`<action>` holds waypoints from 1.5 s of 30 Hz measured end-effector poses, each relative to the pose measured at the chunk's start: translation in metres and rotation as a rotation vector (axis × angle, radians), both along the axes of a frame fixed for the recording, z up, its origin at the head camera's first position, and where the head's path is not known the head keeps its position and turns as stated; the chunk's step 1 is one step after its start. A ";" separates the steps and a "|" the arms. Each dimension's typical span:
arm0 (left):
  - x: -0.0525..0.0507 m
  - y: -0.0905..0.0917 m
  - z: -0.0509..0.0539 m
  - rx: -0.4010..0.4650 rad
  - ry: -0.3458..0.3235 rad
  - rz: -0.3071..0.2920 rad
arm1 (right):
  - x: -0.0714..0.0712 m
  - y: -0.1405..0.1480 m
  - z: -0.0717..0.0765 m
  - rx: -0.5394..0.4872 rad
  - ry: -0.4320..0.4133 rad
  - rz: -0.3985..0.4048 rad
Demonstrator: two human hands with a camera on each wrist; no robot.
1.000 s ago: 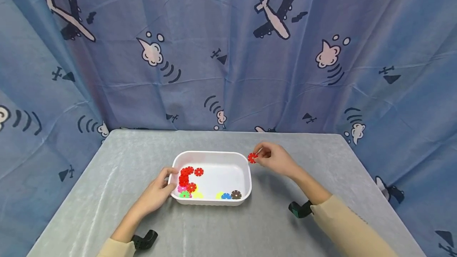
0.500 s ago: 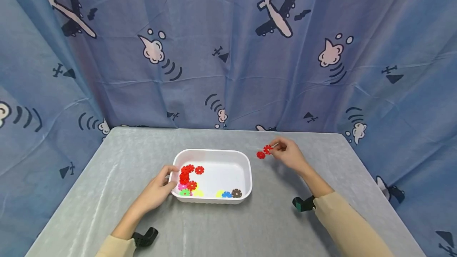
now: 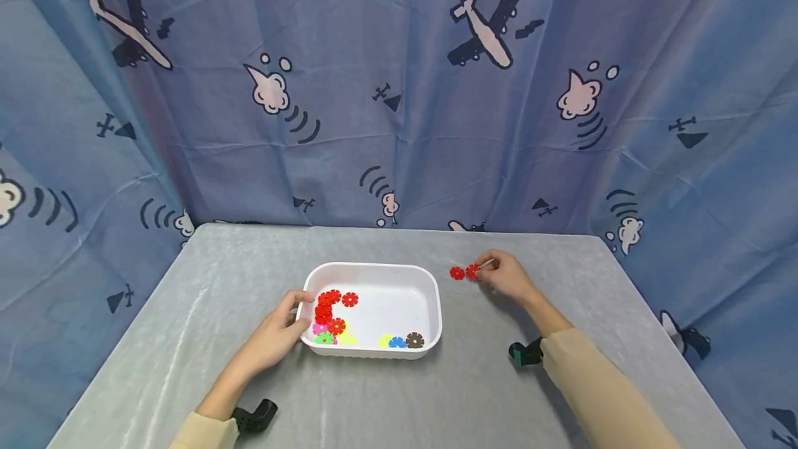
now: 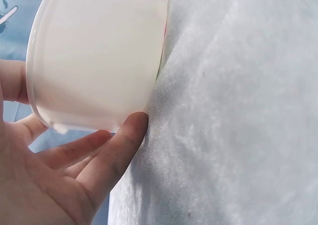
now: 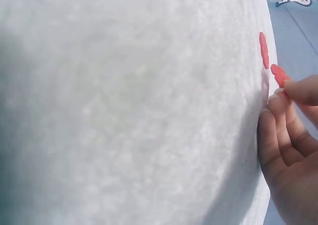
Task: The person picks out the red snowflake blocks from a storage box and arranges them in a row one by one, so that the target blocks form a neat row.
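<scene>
My left hand (image 3: 278,330) grips the left end of a white plastic tray (image 3: 386,352), thumb over the rim and fingers against the outer wall in the left wrist view. Several red flower-shaped discs (image 3: 323,314) lie at the tray's left side. To the right of the tray, my right hand (image 3: 506,276) pinches one red notched disc (image 5: 279,75) between thumb and fingers, just over the table. Close beside it, a second red disc (image 3: 457,274) lies flat on the cloth.
In the tray's front corners are a green disc (image 3: 324,338), a blue disc (image 3: 397,342) and a brown disc (image 3: 414,340), with pink and yellow ones. Grey cloth covers the table (image 3: 374,407). A blue printed curtain (image 3: 399,89) hangs behind it.
My right hand has moved right, away from the tray's rim, and then lowered with its red disc beside the one on the table. The left hand keeps its grip on the tray.
</scene>
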State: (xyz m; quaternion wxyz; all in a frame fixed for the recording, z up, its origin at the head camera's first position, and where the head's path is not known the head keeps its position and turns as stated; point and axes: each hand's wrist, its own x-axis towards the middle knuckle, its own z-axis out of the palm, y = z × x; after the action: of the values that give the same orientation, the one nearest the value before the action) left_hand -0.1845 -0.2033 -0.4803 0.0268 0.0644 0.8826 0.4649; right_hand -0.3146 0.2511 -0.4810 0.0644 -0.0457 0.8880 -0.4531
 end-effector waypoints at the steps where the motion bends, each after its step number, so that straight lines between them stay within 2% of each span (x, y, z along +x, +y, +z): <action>1: 0.000 0.000 0.000 0.001 -0.003 -0.001 | 0.000 0.000 -0.001 0.005 -0.008 0.001; 10: 0.003 0.003 0.002 0.001 -0.014 0.002 | 0.003 0.001 -0.001 0.035 -0.027 -0.009; 14: 0.002 0.003 0.002 0.005 -0.017 -0.002 | 0.004 0.001 0.003 0.067 -0.007 -0.018; 24: 0.000 0.001 -0.001 -0.007 -0.002 -0.001 | 0.006 0.004 0.021 0.149 0.179 0.020; 31: 0.002 0.000 -0.002 -0.007 -0.001 0.000 | 0.023 -0.007 0.042 0.118 0.238 0.054; 39: 0.002 0.000 -0.001 -0.016 -0.007 0.004 | 0.045 -0.032 0.071 0.067 0.285 0.078; 45: 0.001 0.001 0.000 -0.013 0.000 0.001 | 0.057 -0.053 0.081 0.010 0.314 0.104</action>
State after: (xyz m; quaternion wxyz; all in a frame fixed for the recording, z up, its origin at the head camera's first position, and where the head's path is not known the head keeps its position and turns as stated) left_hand -0.1834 -0.2027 -0.4799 0.0268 0.0637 0.8856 0.4593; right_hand -0.2572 0.1979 -0.4005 -0.0513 -0.1616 0.8858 -0.4320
